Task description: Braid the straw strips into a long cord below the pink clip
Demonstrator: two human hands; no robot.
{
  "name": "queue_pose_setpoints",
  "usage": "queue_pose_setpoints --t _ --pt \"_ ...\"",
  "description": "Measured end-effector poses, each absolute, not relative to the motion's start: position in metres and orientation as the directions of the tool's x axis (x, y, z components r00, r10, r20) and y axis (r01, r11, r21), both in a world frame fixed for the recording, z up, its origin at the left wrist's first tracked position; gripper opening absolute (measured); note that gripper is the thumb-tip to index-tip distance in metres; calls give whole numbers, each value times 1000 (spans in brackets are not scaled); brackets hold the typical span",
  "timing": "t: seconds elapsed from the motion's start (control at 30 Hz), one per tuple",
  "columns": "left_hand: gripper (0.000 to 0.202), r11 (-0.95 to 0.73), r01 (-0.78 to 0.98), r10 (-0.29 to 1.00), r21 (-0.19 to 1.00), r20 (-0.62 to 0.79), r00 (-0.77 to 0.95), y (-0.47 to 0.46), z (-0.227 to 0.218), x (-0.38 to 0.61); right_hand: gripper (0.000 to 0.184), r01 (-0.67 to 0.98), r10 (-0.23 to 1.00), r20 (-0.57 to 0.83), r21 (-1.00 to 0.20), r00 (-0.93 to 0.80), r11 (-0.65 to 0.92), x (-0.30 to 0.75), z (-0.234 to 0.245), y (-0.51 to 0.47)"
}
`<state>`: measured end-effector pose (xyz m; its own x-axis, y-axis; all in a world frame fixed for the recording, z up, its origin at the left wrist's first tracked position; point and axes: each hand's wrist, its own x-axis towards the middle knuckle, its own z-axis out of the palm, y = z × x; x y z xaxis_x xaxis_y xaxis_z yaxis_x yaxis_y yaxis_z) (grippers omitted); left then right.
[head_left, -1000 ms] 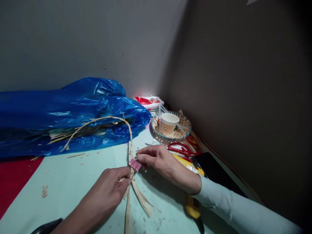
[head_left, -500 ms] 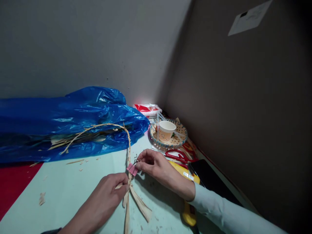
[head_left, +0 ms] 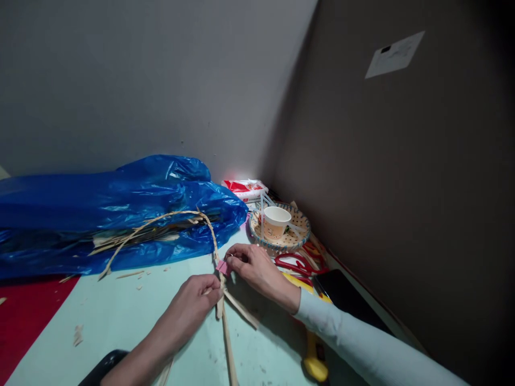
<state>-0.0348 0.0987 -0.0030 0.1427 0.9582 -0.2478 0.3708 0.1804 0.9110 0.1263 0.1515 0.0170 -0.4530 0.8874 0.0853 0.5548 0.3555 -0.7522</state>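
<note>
Red-white packet point(head_left: 246, 189), print unreadable, left hand point(head_left: 193, 301) pinching braided strip point(head_left: 214, 242), right hand point(head_left: 259, 272) angled inward, gripping pink clip point(head_left: 222, 267)

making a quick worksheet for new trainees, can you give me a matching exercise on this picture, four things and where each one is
1. small pink binder clip
2. white-and-tan paper cup
3. shiny blue plastic bag
4. flat black rectangular device

A. lying along the grey wall
B. partly behind the pale right sleeve
C. held in the right hand
D. inside the round woven basket

Pairs: 1-C, 2-D, 3-A, 4-B
</note>
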Motion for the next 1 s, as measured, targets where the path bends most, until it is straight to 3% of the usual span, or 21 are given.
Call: queue_pose_setpoints --t 0.3,0.4,0.53,0.7,1.0 --pt "22 336 274 893 901 -397 212 89 -3 -38 28 610 887 87 -696 -453 379 136 13 129" --pt "24 365 252 881 896 -420 218 88 -2 -38 20 646 909 109 -671 -401 365 142 23 103" --pt "27 368 221 878 903 -416 238 88 0 -38 18 683 903 17 -649 -428 336 140 31 75" --pt "31 352 205 889 913 -395 232 87 1 -36 23 637 902 -49 -724 -429 264 132 22 74" --pt "22 309 181 917 934 -343 203 85 0 -30 21 556 955 -20 -816 -296 155 127 5 68"
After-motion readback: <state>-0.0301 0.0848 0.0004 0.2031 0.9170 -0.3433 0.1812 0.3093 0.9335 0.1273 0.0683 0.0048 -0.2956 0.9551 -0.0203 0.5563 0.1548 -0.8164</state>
